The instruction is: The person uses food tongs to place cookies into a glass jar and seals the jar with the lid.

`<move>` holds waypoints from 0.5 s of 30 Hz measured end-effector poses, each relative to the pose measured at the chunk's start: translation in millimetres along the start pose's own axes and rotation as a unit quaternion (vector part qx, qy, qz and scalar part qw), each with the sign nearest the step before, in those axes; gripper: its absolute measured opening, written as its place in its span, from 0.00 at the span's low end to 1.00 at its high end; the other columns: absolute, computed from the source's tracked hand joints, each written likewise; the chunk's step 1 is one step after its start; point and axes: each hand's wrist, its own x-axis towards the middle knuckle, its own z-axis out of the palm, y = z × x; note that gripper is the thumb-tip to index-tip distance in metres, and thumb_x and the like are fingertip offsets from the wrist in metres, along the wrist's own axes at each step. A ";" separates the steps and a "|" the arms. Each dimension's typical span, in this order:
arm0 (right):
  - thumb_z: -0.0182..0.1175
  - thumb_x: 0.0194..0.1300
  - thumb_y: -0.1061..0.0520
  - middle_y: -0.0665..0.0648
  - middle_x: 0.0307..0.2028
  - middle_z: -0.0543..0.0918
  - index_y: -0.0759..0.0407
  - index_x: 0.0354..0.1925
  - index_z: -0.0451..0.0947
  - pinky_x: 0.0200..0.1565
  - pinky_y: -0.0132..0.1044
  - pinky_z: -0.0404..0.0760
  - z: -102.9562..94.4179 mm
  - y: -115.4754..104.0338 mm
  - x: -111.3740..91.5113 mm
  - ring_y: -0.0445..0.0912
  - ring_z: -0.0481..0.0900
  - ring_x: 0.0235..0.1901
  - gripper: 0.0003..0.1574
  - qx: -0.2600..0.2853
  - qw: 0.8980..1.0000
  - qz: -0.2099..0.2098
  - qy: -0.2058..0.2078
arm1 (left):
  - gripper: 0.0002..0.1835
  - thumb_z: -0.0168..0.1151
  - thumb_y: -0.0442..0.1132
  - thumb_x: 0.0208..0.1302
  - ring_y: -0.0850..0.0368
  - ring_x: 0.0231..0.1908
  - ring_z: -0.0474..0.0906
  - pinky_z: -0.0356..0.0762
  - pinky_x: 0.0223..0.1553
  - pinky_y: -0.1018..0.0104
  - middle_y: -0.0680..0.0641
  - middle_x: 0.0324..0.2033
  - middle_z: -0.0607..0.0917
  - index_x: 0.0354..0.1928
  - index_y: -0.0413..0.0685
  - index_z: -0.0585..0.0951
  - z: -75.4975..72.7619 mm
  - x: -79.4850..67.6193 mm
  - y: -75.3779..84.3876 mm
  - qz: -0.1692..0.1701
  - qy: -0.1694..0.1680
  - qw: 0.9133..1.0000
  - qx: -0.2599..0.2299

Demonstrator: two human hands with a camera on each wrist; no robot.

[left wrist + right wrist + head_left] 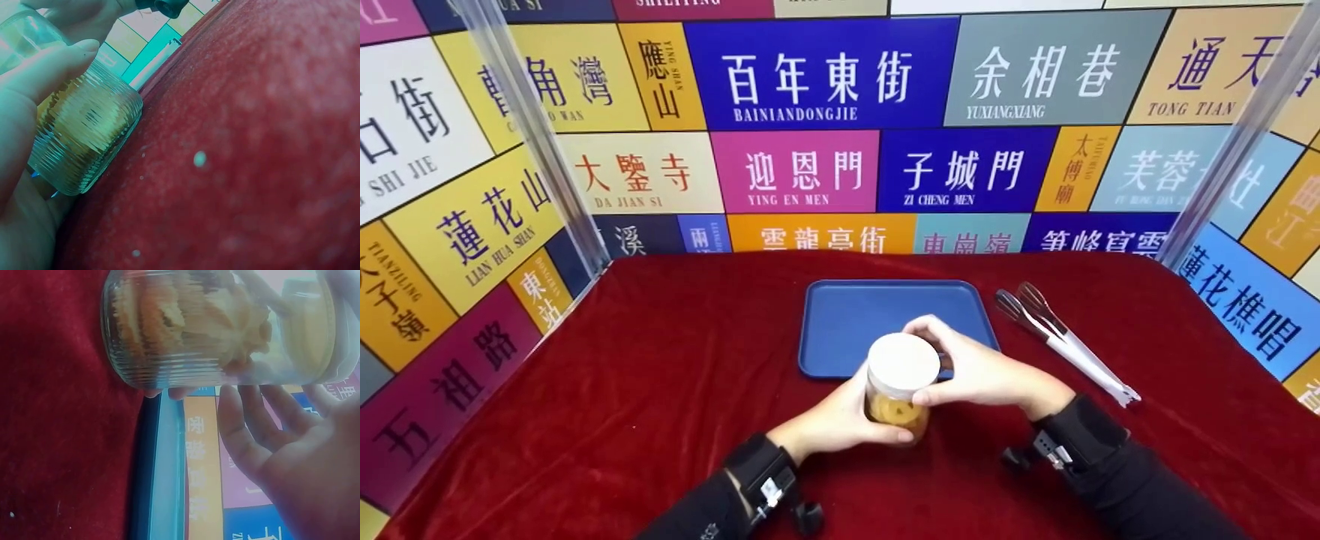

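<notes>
A clear ribbed jar (898, 411) with a white lid (904, 361) stands near the table's middle, in front of the tray. Yellowish-brown cookies (185, 320) show through its wall, some with a hole or dent in the centre. My left hand (840, 421) grips the jar's body low down, its thumb across the near side; in the left wrist view the thumb (62, 64) lies over the glass. My right hand (979, 373) holds the jar at the lid, thumb on the near rim and fingers behind, partly hidden.
A blue rectangular tray (885, 319) lies just behind the jar. Tongs (1072, 349) with brown tips and white handles lie to its right. Dark red cloth (675, 360) covers the table. Panels with street names (817, 71) and clear posts (1230, 142) bound the table.
</notes>
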 end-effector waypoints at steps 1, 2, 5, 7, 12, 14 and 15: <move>0.81 0.60 0.52 0.52 0.62 0.80 0.53 0.70 0.64 0.65 0.39 0.77 -0.4 0.6 -0.1 0.50 0.78 0.63 0.49 0.006 1.000 -0.001 -0.005 | 0.61 0.82 0.34 0.58 0.57 0.68 0.72 0.67 0.74 0.59 0.54 0.71 0.72 0.84 0.58 0.49 0.0 -0.1 -0.1 0.003 0.000 1.000 0.000; 0.81 0.60 0.52 0.54 0.64 0.79 0.53 0.72 0.63 0.66 0.40 0.77 -1.0 1.3 -0.1 0.51 0.78 0.64 0.51 0.018 1.000 -0.003 -0.013 | 0.61 0.82 0.34 0.58 0.57 0.69 0.72 0.67 0.75 0.59 0.54 0.71 0.72 0.84 0.58 0.49 0.0 -0.3 -0.1 0.003 0.001 1.000 0.002; 0.79 0.64 0.51 0.57 0.69 0.75 0.51 0.79 0.58 0.68 0.40 0.77 -4.0 4.6 -0.3 0.51 0.75 0.68 0.56 0.056 0.998 -0.006 -0.041 | 0.61 0.82 0.34 0.57 0.58 0.68 0.72 0.67 0.75 0.59 0.55 0.71 0.72 0.84 0.57 0.49 0.4 -0.6 0.0 0.001 0.003 1.000 0.008; 0.77 0.66 0.51 0.59 0.72 0.72 0.51 0.83 0.54 0.68 0.40 0.76 -6.4 7.7 -0.7 0.51 0.73 0.70 0.58 0.078 0.995 -0.011 -0.057 | 0.61 0.82 0.33 0.57 0.58 0.68 0.73 0.67 0.74 0.59 0.55 0.70 0.73 0.83 0.56 0.50 0.6 -0.6 0.0 -0.003 0.005 1.000 0.010; 0.74 0.70 0.54 0.61 0.74 0.70 0.56 0.84 0.55 0.68 0.42 0.77 -8.9 14.4 0.1 0.49 0.71 0.72 0.55 0.098 0.992 -0.036 -0.076 | 0.61 0.82 0.32 0.56 0.59 0.67 0.74 0.67 0.74 0.60 0.55 0.69 0.74 0.83 0.55 0.50 1.3 -1.0 -0.4 -0.011 0.010 1.000 0.011; 0.73 0.70 0.55 0.60 0.73 0.72 0.58 0.82 0.58 0.68 0.43 0.77 -8.6 15.6 0.9 0.49 0.71 0.72 0.52 0.096 0.992 -0.043 -0.075 | 0.61 0.82 0.32 0.56 0.59 0.67 0.74 0.68 0.74 0.59 0.55 0.69 0.74 0.83 0.55 0.50 1.5 -1.2 -0.2 -0.011 0.011 1.000 0.012; 0.73 0.70 0.55 0.60 0.73 0.73 0.58 0.82 0.59 0.68 0.43 0.78 -8.3 16.0 1.2 0.49 0.71 0.72 0.51 0.094 0.992 -0.046 -0.074 | 0.61 0.82 0.32 0.56 0.59 0.67 0.74 0.68 0.74 0.60 0.55 0.69 0.74 0.83 0.55 0.50 1.5 -1.4 -0.2 -0.010 0.012 1.000 0.012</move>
